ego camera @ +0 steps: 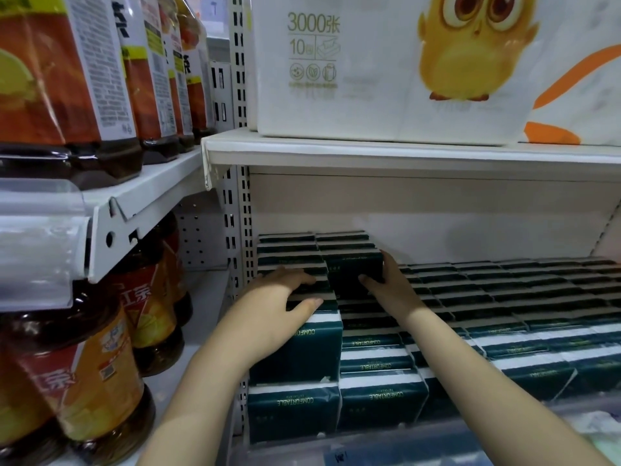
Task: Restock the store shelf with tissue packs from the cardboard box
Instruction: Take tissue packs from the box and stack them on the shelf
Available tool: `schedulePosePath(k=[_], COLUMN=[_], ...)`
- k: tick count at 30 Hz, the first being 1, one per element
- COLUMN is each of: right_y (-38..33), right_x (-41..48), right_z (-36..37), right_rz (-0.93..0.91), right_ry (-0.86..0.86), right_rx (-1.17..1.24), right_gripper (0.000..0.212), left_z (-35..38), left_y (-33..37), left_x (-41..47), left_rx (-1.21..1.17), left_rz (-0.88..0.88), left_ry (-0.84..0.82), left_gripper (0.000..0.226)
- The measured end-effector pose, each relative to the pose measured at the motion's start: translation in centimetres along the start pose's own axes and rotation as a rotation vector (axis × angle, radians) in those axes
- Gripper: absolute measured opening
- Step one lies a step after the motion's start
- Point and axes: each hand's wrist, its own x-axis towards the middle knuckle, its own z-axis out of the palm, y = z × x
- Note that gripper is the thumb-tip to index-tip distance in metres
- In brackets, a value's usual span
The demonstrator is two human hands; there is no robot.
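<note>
Dark green tissue packs with white stripes fill the lower shelf in rows, stacked two high at the left. My left hand lies flat with spread fingers on top of the left stack. My right hand grips one upright dark green pack in the upper layer beside it, thumb on its front and fingers round its right side. The cardboard box is out of view.
A big white tissue bundle with a yellow owl sits on the shelf above. Bottled tea fills the shelves to the left, with more bottles below. A slotted white upright divides the bays. Above the low right rows is open space.
</note>
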Motion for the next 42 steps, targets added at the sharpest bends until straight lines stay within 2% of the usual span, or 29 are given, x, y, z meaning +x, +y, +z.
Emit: schedulePosePath(k=[2, 5, 9, 11, 14, 16, 24, 28, 33, 38, 42], right_y=[-0.2, -1.2, -3.2, -4.0, -5.5, -6.0, -4.0, -1.1, 4.6, 11.5, 17.7], right_x=[-0.2, -0.9, -2.9, -4.3, -7.5, -9.4, -16.6, -19.2, -23.8, -28.4, -31.1], right_z=[-0.2, -0.7, -1.5, -1.8, -2.7, -3.6, -10.7, -14.6, -19.3, -21.1, -20.0], right_rz=[0.016, 0.018, -0.081, -0.129, -0.199, -0.232, -0.287, -0.215, -0.059, 0.131, 0.297], right_ry=[-0.009, 0.098, 0.226, 0.244, 0.233, 0.231, 0.333, 0.409, 0.477, 0.443, 0.39], right_rx=[-0.012, 0.031, 0.12, 0.213, 0.303, 0.366, 0.413, 0.414, 0.433, 0.442, 0.425], right_gripper=[0.075, 0.076, 0.061, 0.05, 0.038, 0.035, 0.035, 0.027, 0.023, 0.022, 0.023], left_z=[0.0, 0.0, -0.2, -0.2, 0.5, 1.1, 6.2, 9.5, 15.2, 21.8, 27.2], left_y=[0.0, 0.2, 1.8, 3.3, 6.2, 7.9, 15.7, 19.1, 23.0, 24.4, 23.3], left_x=[0.0, -0.1, -0.5, -1.0, -1.5, -1.6, -2.8, -3.8, -6.2, -9.7, -12.1], left_rx=[0.004, 0.018, -0.007, -0.047, -0.143, -0.23, -0.598, -0.719, -0.722, -0.725, -0.664], left_rz=[0.011, 0.022, 0.029, 0.06, 0.079, 0.122, 0.098, 0.07, 0.006, -0.146, -0.265], left_ry=[0.012, 0.078, 0.189, 0.234, 0.257, 0.281, 0.205, 0.13, -0.039, -0.218, -0.295], left_gripper=[0.04, 0.036, 0.027, 0.01, 0.01, 0.029, 0.048, 0.048, 0.042, 0.041, 0.035])
